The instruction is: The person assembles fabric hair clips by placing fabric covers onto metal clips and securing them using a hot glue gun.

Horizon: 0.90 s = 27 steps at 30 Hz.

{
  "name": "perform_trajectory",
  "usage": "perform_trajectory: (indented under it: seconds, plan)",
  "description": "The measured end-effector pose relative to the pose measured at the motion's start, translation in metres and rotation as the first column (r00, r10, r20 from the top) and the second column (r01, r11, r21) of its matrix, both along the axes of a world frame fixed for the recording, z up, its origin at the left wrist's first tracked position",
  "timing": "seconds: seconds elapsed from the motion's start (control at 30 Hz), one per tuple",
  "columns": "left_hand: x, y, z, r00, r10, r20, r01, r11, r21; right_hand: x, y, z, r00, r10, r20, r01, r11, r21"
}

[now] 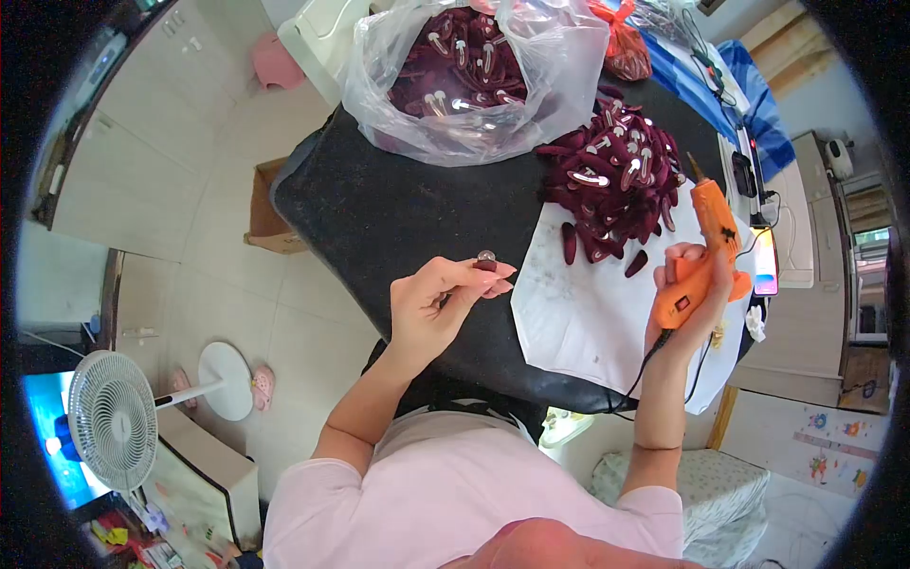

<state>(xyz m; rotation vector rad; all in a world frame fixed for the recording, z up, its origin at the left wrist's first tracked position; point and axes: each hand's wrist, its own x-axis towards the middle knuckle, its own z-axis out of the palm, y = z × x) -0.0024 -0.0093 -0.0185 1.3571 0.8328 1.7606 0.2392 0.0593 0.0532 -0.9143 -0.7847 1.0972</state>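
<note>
My left hand [436, 299] pinches a small dark red hair clip [485, 266] between thumb and fingertips, above the black tabletop; a shiny spot shows at its top. In my right hand [690, 284] is an orange hot glue gun [713, 223], its nozzle tilted up and away from me. Beyond the hands a heap of dark red, velvety clips [616, 175] with silvery metal parts lies on white paper [569, 313]. A few loose clips [636, 264] rest at the near side of the heap. The glue gun's cord [647, 358] runs down past my right wrist.
A clear plastic bag [559, 85] full of similar clips stands at the back of the black table [379, 209]. A red bag [626, 47] sits behind the heap. At the right are a lit phone [764, 261] and cables. A white fan [118, 417] stands at left.
</note>
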Motion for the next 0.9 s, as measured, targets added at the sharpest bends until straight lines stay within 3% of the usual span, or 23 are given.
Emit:
perform_trajectory:
  seconds: [0.03,0.13,0.23,0.33,0.47,0.6,0.73,0.9]
  plan:
    - [0.0,0.0,-0.001,1.0,-0.001,-0.025,0.001,1.0,0.013,0.0,0.001,0.001,0.999,-0.002,-0.043,0.0,0.999,-0.04]
    - [0.01,-0.002,-0.003,0.987,0.037,0.157,-0.043,0.999,0.032,0.001,0.003,0.001,0.988,0.023,-0.152,-0.043,0.991,-0.13]
    - [0.006,-0.003,0.002,0.991,0.033,0.128,-0.025,0.998,-0.066,0.004,0.004,-0.007,0.963,0.182,-0.201,-0.208,0.971,-0.118]
    - [0.003,-0.004,0.021,0.998,0.024,0.064,-0.012,0.981,-0.196,0.001,0.0,-0.005,0.964,0.186,-0.192,-0.217,0.963,-0.157]
    - [-0.011,0.005,0.006,0.958,-0.176,0.227,0.233,0.939,-0.252,0.001,-0.001,-0.006,0.954,0.241,-0.178,-0.268,0.953,-0.142]
    - [-0.01,0.01,0.006,0.761,-0.357,0.542,0.488,0.865,-0.114,-0.007,-0.003,-0.001,0.973,0.175,-0.15,-0.204,0.958,-0.201]
    - [-0.007,0.009,0.008,0.805,-0.306,0.509,0.436,0.886,-0.158,-0.003,-0.004,-0.004,0.961,0.256,-0.108,-0.272,0.944,-0.186]
    - [-0.014,0.01,-0.005,0.795,-0.352,0.494,0.472,0.87,-0.139,-0.005,-0.002,-0.007,0.968,0.232,-0.095,-0.246,0.95,-0.192]
